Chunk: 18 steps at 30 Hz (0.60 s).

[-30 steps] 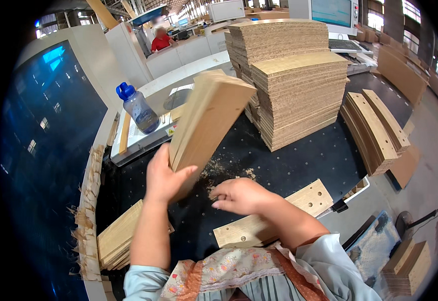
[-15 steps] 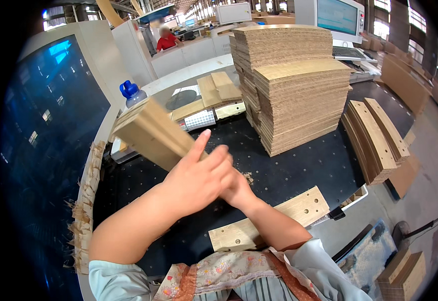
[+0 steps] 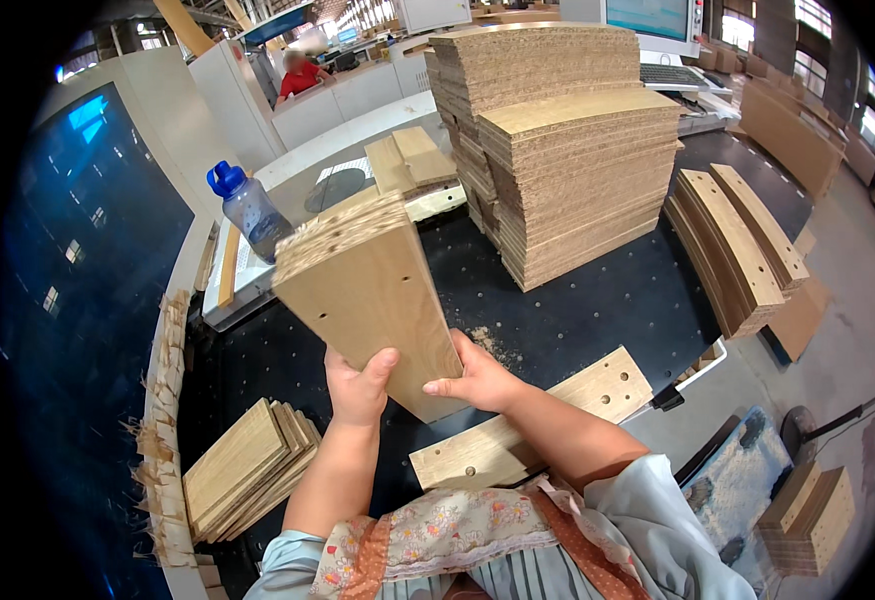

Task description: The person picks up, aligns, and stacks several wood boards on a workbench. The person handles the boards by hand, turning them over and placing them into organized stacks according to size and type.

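Between my two hands I hold a stack of wooden boards [image 3: 372, 300], tilted up with its broad face toward me and small drilled holes showing on it. My left hand [image 3: 359, 385] grips the left edge, thumb on the front face. At the lower right edge my right hand [image 3: 477, 375] clasps the stack, its thumb also in front. Below my right forearm lies a single drilled board [image 3: 597, 395] on the black table [image 3: 577, 320]. Left of my left forearm rests a small pile of plain boards [image 3: 247, 465].
A tall stack of curved boards [image 3: 587, 170] stands beyond my hands. Drilled curved strips [image 3: 732, 245] lie at the right edge. A blue-capped bottle [image 3: 252, 215] stands at left, near a large dark glossy panel [image 3: 97, 330]. A person in red [image 3: 300, 77] is far behind.
The board stack has turned from lying slanted to the left to facing me more upright. My hands, earlier crossed together, now hold opposite sides. The pile at left has come into view.
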{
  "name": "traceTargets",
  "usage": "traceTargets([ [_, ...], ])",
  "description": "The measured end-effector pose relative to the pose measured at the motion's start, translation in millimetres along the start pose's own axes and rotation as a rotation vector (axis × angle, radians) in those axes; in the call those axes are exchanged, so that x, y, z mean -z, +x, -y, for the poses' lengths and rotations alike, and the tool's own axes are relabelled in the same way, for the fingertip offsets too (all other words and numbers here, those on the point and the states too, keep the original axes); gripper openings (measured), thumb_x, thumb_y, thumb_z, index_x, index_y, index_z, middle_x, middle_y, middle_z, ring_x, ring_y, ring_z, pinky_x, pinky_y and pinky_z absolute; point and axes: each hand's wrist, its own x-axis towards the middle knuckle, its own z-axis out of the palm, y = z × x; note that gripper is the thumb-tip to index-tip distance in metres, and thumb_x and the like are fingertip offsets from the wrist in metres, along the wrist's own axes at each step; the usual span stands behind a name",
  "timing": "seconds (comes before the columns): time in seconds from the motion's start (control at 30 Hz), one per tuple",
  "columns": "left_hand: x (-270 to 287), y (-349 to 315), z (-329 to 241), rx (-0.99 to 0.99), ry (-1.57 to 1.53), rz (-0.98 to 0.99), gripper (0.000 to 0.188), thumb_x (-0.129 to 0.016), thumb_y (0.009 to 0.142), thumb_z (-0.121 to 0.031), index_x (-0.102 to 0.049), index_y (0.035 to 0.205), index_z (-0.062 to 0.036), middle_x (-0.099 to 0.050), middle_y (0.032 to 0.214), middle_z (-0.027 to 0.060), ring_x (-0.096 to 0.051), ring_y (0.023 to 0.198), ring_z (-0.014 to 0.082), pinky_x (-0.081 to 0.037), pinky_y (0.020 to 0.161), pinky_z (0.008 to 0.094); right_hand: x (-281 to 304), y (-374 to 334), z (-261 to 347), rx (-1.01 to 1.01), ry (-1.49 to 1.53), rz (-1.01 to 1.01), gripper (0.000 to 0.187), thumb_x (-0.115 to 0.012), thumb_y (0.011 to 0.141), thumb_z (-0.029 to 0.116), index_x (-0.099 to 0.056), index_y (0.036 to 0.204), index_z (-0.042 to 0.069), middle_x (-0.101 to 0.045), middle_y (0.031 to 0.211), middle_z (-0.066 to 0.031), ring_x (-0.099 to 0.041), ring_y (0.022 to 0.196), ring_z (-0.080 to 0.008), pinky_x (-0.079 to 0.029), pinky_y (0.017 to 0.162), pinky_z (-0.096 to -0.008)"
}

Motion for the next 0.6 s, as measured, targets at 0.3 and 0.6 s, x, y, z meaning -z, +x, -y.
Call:
traceTargets([
  [0.3,-5,3,-13,-0.064,0.033,0.027,0.061,-0.075,0.076,-0.029,-0.048,0.124,-0.0008,-0.054,0.118,0.0078,-0.051,0.109,0.0190,-0.040,0.094,0.0356,-4,1,31,0.187,-0.132,-0.050,0.069,-0.071,0.080,0.047,-0.044,0.122,-0.001,-0.057,0.112,-0.0165,-0.055,0.107,-0.0242,-0.044,0.091,-0.0363],
  [0.6,10,-12,-26,-0.049,0.073,-0.098,0.069,-0.075,0.076,-0.037,-0.045,0.126,-0.0007,-0.055,0.117,0.0088,-0.055,0.107,0.0209,-0.045,0.092,0.0353,-36,14,57,0.295,-0.207,-0.053,0.069,-0.063,0.084,0.052,-0.042,0.122,-0.003,-0.054,0.110,-0.0218,-0.055,0.105,-0.0307,-0.045,0.089,-0.0380],
])
